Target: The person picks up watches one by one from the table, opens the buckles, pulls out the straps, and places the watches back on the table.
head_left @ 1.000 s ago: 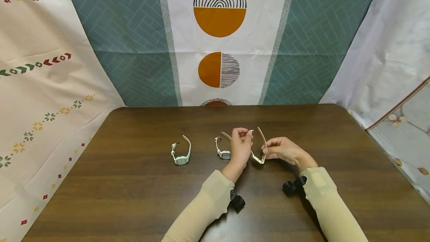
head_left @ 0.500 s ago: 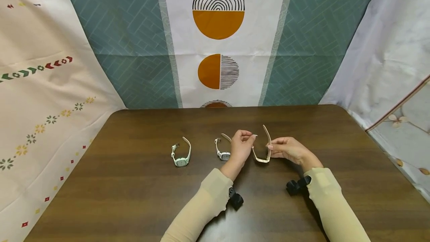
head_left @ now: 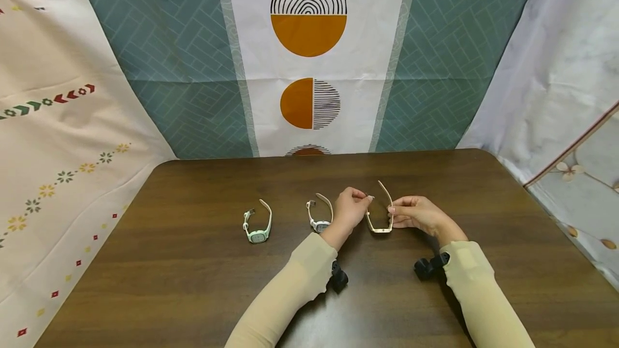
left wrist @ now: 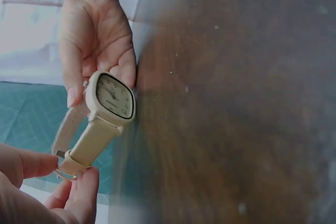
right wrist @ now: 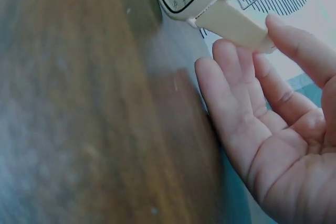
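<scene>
Between my hands is a cream wristwatch (head_left: 382, 230) with its strap unfastened and spread in a U, case toward me. My left hand (head_left: 349, 209) pinches the buckle end of the strap; the metal buckle (left wrist: 66, 174) shows at those fingertips in the left wrist view. On the other side, my right hand (head_left: 418, 216) holds the free strap end (right wrist: 236, 29) between thumb and fingers. The squarish dial (left wrist: 114, 98) with dark numerals faces the left wrist camera. Left of my left hand, a white watch (head_left: 320, 226) lies on the table with its strap standing up.
A pale green watch (head_left: 258, 236) rests farther left on the brown wooden table (head_left: 193, 283). Patterned cloth (head_left: 309, 95) hangs behind the far edge, with more cloth on both sides. Each wrist carries a small black camera (head_left: 425, 268).
Both hands have shifted a little to the right with the cream watch. Its strap ends are held wider apart, and more of the white watch shows beside my left hand.
</scene>
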Action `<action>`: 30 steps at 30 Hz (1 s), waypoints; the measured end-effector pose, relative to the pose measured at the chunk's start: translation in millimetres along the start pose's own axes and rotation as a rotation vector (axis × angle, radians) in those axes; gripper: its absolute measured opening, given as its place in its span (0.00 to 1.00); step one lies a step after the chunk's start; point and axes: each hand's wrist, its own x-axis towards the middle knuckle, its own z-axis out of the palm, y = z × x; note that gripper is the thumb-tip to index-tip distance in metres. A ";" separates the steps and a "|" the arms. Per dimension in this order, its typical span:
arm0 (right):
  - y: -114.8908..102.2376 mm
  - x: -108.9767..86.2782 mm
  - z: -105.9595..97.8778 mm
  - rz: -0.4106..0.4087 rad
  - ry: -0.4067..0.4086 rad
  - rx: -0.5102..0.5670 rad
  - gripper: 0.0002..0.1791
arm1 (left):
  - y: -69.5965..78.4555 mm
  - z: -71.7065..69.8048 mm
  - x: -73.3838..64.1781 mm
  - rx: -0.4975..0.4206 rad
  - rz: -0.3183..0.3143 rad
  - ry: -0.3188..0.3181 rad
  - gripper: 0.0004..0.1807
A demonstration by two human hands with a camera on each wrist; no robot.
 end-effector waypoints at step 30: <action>-8.6 -0.5 9.8 0.124 0.169 -0.120 0.11 | 2.9 5.0 4.3 0.279 -0.049 -0.067 0.09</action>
